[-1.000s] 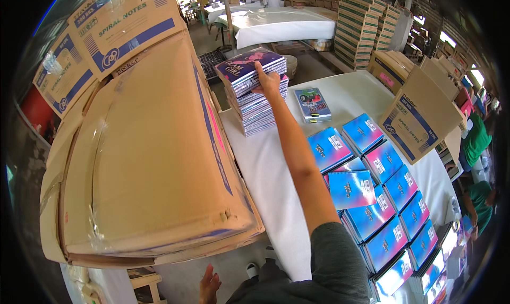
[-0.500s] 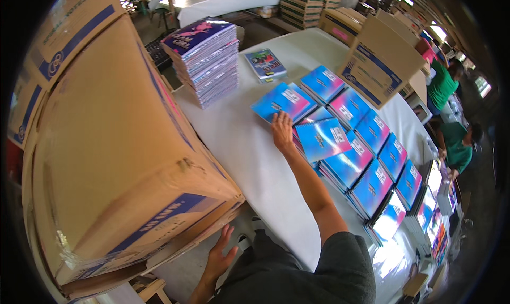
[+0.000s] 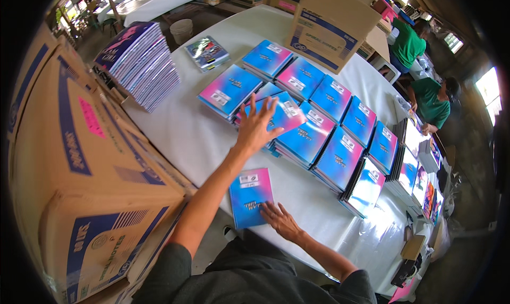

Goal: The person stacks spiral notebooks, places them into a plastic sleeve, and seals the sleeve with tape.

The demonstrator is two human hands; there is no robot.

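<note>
My left hand [image 3: 256, 124] is open, fingers spread, over a blue-and-pink spiral notebook [image 3: 288, 112] that lies askew on its stack. Whether the fingertips touch it I cannot tell. At the near table edge a single blue-and-pink notebook [image 3: 249, 192] lies on the white table cover. The fingers of my right hand [image 3: 282, 222] are stretched out on the lower right of its cover. Left of the askew notebook stands a stack of matching notebooks [image 3: 228, 91]; several more such stacks [image 3: 334, 155] run in rows to the right.
Large cardboard cartons [image 3: 111, 208] stand close on my left. A tall notebook pile [image 3: 141, 65] and a flat, dark-covered pack [image 3: 207, 53] lie farther back. An open carton [image 3: 326, 30] sits at the far side. Two people in green [image 3: 430, 99] work at the right.
My view has turned right. My right hand has come from the far-left stack to a notebook now at the near edge. The left hand has risen from beside the carton to the stacks.
</note>
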